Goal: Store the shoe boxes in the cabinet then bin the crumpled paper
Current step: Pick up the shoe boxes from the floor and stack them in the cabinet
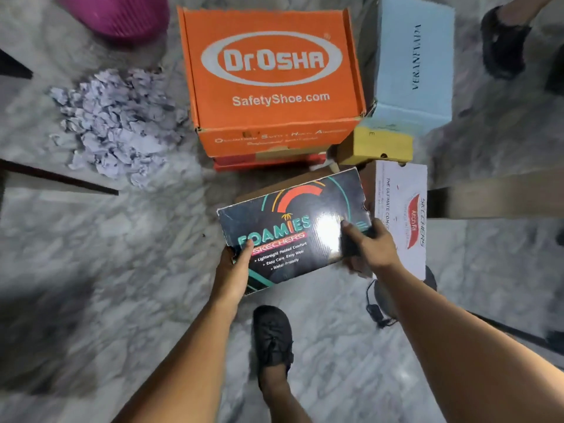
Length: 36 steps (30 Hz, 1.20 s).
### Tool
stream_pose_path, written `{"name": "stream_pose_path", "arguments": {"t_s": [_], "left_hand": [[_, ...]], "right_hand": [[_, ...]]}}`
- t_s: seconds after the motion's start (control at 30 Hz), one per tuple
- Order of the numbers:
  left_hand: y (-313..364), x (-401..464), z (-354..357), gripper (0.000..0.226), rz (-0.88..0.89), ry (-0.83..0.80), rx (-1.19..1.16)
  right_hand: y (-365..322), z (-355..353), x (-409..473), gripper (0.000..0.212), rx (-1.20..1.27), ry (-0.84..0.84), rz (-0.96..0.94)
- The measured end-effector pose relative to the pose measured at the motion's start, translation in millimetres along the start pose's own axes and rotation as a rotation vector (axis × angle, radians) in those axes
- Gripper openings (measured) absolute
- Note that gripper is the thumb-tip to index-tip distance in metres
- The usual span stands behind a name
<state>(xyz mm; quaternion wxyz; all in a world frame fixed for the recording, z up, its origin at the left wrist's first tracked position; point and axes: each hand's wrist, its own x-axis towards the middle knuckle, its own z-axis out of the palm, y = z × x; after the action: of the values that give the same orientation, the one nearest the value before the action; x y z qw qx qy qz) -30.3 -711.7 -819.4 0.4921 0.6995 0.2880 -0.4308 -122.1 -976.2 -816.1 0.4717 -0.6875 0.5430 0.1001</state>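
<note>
Both hands are clamped on the black Foamies box (294,230), the left hand (235,267) at its near corner, the right hand (370,248) curled over the far end, holding it above the floor (106,254). Everything looks early: the orange box (271,83), blue box (415,62), yellow box (377,145) and white box (403,212) sit unstored, and the crumpled paper (119,123) lies heaped beside the pink bin (119,13). No cabinet in sight.

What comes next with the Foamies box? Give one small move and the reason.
Probably lift the Foamies box clear and turn toward the cabinet, which is out of view. The left hand and right hand already grip its two ends, and the orange box and paper pile still wait on the floor.
</note>
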Motion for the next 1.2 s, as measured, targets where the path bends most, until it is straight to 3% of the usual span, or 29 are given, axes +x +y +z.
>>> {"name": "stream_pose_path", "arguments": {"t_s": [0.17,0.3,0.43,0.53,0.6,0.7,0.83,0.97,1.1,1.13,1.2], "left_hand": [[-29,-39,-35,0.038,0.000,0.040,-0.137],[-48,-82,-94,0.036,-0.034,0.088,-0.226],[-77,-119,-170,0.036,-0.048,0.205,-0.344],[-99,-143,-232,0.028,-0.081,0.292,-0.456],[-113,-152,-275,0.027,-0.096,0.333,-0.522],[-144,-144,-340,0.031,-0.098,0.415,-0.578],[-195,-91,-417,0.054,-0.083,0.608,-0.675],[-248,-16,-478,0.047,0.039,0.866,-0.836],[-326,103,-549,0.089,0.164,1.166,-0.951],[-326,115,-563,0.098,0.196,1.174,-0.973],[-318,128,-583,0.085,0.248,1.153,-0.944]], "right_hand": [[0,8,-47,0.051,-0.034,-0.075,-0.066],[-12,36,-98,0.045,-0.176,-0.109,-0.124],[-26,90,-153,0.023,-0.214,-0.194,-0.233],[-44,142,-200,0.039,-0.244,-0.276,-0.312],[-57,181,-228,0.036,-0.247,-0.322,-0.345],[-83,251,-267,0.038,-0.218,-0.393,-0.386],[-105,371,-285,0.038,-0.242,-0.516,-0.550],[-112,518,-279,0.037,-0.269,-0.666,-0.756],[-120,655,-277,0.044,-0.240,-0.807,-0.929],[-122,684,-278,0.045,-0.234,-0.834,-0.964],[-123,734,-278,0.054,-0.234,-0.866,-1.024]]}}
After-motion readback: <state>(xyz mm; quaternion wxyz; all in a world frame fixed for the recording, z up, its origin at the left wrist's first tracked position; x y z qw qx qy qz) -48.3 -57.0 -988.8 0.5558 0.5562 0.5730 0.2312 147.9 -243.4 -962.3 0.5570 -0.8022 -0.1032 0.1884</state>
